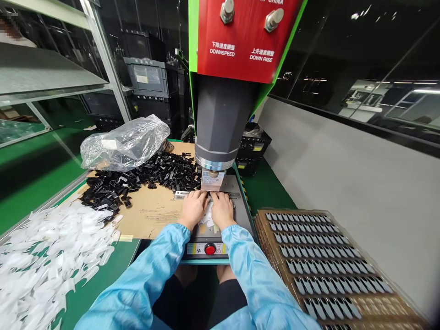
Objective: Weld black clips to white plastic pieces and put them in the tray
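Observation:
My left hand [193,208] and my right hand [222,209] rest side by side on the dark base plate [241,224] of a press machine. Their fingers curl in toward a small part under the metal press head [212,180]; the part itself is mostly hidden by the fingertips. A metal fixture bar [181,194] runs behind the fingers. White pieces [207,217] lie on the plate between the hands. At the plate's front is a red button [210,249], which neither hand touches.
Black plastic parts [165,170] are heaped on cardboard [154,213], with a clear plastic bag [125,143] behind. Loose white pieces [51,256] cover the left table. Stacked brown trays [292,256] holding rows of grey-white parts stand at right. The machine's red housing [237,41] overhangs the hands.

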Demonstrator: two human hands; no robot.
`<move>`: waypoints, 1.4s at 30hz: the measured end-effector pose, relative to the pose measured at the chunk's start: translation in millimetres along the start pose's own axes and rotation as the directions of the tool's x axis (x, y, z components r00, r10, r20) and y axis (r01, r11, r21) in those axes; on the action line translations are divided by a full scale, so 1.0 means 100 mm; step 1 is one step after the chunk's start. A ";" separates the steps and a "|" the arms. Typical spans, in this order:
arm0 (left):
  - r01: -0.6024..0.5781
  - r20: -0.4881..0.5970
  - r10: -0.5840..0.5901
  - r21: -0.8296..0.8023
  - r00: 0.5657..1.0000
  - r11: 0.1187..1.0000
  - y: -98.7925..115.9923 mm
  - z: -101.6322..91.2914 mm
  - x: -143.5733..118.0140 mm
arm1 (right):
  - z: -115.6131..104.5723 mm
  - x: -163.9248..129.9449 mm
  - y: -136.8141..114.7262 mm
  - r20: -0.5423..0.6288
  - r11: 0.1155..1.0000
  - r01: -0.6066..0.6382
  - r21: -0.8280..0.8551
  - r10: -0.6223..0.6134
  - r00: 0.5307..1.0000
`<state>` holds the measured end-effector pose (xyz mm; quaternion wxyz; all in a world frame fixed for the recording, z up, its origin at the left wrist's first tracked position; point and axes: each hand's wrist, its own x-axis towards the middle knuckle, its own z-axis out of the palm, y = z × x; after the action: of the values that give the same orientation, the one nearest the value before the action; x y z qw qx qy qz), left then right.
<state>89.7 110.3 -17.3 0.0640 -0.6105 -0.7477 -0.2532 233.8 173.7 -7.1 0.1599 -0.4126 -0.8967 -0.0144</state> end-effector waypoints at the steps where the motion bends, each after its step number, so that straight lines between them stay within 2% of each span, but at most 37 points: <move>1: -0.006 0.006 0.006 0.024 1.000 1.000 0.01 -0.01 -0.03 | 0.00 0.00 -0.01 0.001 1.000 -0.004 0.004 0.004 1.000; 10: 0.045 0.167 -0.071 0.155 0.983 0.987 0.21 -0.10 0.02 | -0.01 0.02 -0.02 0.026 1.000 -0.020 0.023 0.019 0.999; 15: 0.082 0.239 -0.097 0.068 0.966 0.994 0.24 -0.17 0.07 | -0.05 0.02 -0.04 0.026 0.998 -0.016 0.059 0.015 1.000; 17: 0.106 0.242 -0.102 -0.002 0.965 0.994 0.15 -0.23 0.05 | -0.08 -0.05 -0.01 -0.003 0.994 -0.010 0.105 0.010 1.000; 19: 0.124 0.202 -0.104 -0.091 0.974 0.988 0.00 -0.30 -0.03 | -0.11 -0.20 0.09 -0.060 0.985 -0.025 0.171 0.035 0.998; 22: 0.131 0.169 -0.096 -0.208 0.981 0.969 -0.36 -0.43 -0.32 | -0.12 -0.61 0.36 -0.142 0.964 -0.054 0.259 0.093 0.986; 24: 0.138 0.248 -0.085 -0.204 0.965 0.969 -0.62 -0.51 -0.60 | -0.10 -0.97 0.58 -0.163 0.959 -0.056 0.277 0.104 0.981; 26: 0.132 0.378 -0.061 -0.165 0.924 0.978 -0.83 -0.58 -0.88 | -0.07 -1.31 0.78 -0.146 0.962 -0.068 0.263 0.109 0.983; 28: 0.092 0.464 -0.027 -0.119 0.885 0.989 -0.96 -0.61 -1.11 | -0.04 -1.57 0.93 -0.094 0.969 -0.077 0.234 0.101 0.990; 32: 0.028 0.463 0.001 -0.055 0.886 0.998 -1.01 -0.61 -1.29 | 0.00 -1.78 1.06 -0.025 0.980 -0.058 0.188 0.064 0.998; 42: 0.050 0.462 -0.030 -0.030 0.887 0.998 -0.91 -0.62 -1.27 | 0.07 -1.76 1.07 -0.061 0.990 -0.057 0.130 0.065 0.996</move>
<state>21.4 -41.3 -42.8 -0.1328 -0.6388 -0.7486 -0.1176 419.2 115.9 -77.9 0.2155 -0.4280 -0.8770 0.0347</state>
